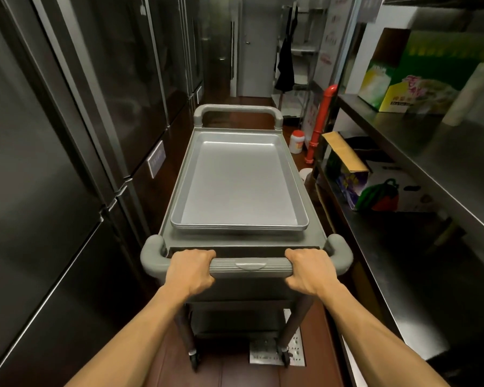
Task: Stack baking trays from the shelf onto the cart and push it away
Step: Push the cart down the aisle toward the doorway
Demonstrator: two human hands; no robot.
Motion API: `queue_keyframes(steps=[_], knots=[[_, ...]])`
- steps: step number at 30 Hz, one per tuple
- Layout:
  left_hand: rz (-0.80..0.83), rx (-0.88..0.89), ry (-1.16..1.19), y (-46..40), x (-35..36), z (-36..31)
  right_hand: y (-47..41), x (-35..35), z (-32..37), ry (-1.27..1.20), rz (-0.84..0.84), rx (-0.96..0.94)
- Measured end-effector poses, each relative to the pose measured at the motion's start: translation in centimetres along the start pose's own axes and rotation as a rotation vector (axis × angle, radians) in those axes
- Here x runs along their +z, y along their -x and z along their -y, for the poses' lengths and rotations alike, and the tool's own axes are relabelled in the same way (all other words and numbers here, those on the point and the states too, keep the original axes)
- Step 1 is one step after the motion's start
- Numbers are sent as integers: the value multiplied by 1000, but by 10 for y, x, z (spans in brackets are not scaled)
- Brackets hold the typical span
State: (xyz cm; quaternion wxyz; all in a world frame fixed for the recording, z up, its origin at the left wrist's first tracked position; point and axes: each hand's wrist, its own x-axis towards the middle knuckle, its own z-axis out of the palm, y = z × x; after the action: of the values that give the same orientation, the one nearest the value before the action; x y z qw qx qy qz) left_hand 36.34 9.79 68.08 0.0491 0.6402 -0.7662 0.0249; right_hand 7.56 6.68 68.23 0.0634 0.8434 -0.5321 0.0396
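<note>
With the stacking apparently finished, the baking trays (239, 185) are seen nested in a low pile on the top deck of the cart (316, 227), set lengthwise and held inside the raised lip of the deck, so that sliding is probably prevented when the cart is rolled. Several rims are visible at the near edge of the pile; the exact count cannot be told. The cart is lined up with the narrow aisle, between the dark refrigerator doors (67, 163) on one side and the steel shelf (403, 152) with its cardboard boxes (389, 191) on the other, which leaves little room for steering.

The near handle (250, 268) is gripped at both ends, presumably so that the push is kept even and the cart is kept straight. The left hand (190, 270) is closed over the bar, its fingers (200, 254) curled fully round the far side, with nothing else held. The right hand (309, 270) is closed in the same way, its fingers wrapped round the ribbed grip. Both arms are stretched forward, as suits a push. The pushing step is judged to be in hand; a red pipe (322, 121) and a white jar (296, 141) stand on the floor ahead to the right and would need to be cleared.
</note>
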Motion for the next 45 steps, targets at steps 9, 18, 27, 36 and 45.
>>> queue_keyframes(steps=[9,18,27,36,45], knots=[[9,32,-36,-100,8,44,-106,16,-24,79,-9,-14],[13,41,-43,-224,20,95,-228,37,-53,67,-61,7],[6,19,-33,-354,28,132,-349,49,-93,32,-51,26],[10,88,-70,-487,44,169,-470,71,-140,106,-52,35],[37,99,-21,-629,55,203,-599,87,-187,116,-1,114]])
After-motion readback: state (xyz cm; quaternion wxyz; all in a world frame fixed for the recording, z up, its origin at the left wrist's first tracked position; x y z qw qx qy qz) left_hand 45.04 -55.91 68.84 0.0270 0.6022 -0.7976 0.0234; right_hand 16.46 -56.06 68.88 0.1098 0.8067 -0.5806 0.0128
